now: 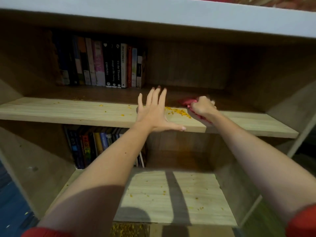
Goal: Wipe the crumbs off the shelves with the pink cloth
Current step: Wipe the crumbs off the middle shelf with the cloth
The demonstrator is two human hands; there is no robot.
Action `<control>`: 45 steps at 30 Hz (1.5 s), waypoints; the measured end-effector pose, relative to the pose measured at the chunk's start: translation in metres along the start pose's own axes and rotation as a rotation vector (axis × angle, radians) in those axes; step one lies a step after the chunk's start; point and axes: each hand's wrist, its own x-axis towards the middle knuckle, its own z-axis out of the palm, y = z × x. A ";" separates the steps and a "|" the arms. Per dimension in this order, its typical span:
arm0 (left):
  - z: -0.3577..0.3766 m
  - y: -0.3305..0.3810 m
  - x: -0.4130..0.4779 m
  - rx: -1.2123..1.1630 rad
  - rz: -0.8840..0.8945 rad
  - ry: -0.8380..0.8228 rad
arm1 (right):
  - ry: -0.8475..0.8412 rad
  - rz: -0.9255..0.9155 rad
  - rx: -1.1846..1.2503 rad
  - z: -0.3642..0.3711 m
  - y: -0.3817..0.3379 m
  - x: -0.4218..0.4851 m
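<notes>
The right hand (202,106) grips the pink cloth (186,102) on the middle shelf (68,112), beside the crumbs (177,111); the left hand (153,112) lies flat, fingers spread (a ready catcher). Sweeping steadily leftward should gather them.

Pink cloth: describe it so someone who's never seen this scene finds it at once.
Start at the wooden bookcase and its middle shelf. On its right part, the right grip holds a bunched pink cloth beside a heap of yellow crumbs. It is the only pink, soft thing there.
</notes>
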 end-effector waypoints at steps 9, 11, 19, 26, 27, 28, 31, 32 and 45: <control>-0.036 -0.100 -0.030 0.143 -0.087 -0.069 | 0.026 -0.082 -0.030 0.050 -0.072 -0.043; -0.039 -0.112 -0.030 0.150 -0.086 -0.106 | -0.041 -0.069 0.119 0.060 -0.088 -0.041; -0.027 -0.126 -0.030 -0.052 -0.030 -0.020 | 0.068 0.157 0.186 0.020 -0.050 -0.010; -0.025 -0.127 -0.029 -0.074 -0.029 -0.007 | 0.058 -0.029 -0.085 0.059 -0.094 -0.044; -0.025 -0.127 -0.029 -0.073 -0.032 -0.008 | 0.047 -0.043 -0.077 0.067 -0.103 -0.046; -0.024 -0.127 -0.029 -0.074 -0.036 -0.008 | 0.039 -0.059 -0.064 0.073 -0.114 -0.049; -0.023 -0.127 -0.029 -0.088 -0.037 0.004 | 0.013 -0.031 0.026 0.086 -0.138 -0.056; -0.023 -0.128 -0.029 -0.096 -0.034 0.009 | -0.002 -0.005 0.111 0.089 -0.143 -0.056; -0.027 -0.127 -0.027 -0.118 -0.036 -0.046 | 0.101 0.037 -0.103 0.075 -0.125 -0.067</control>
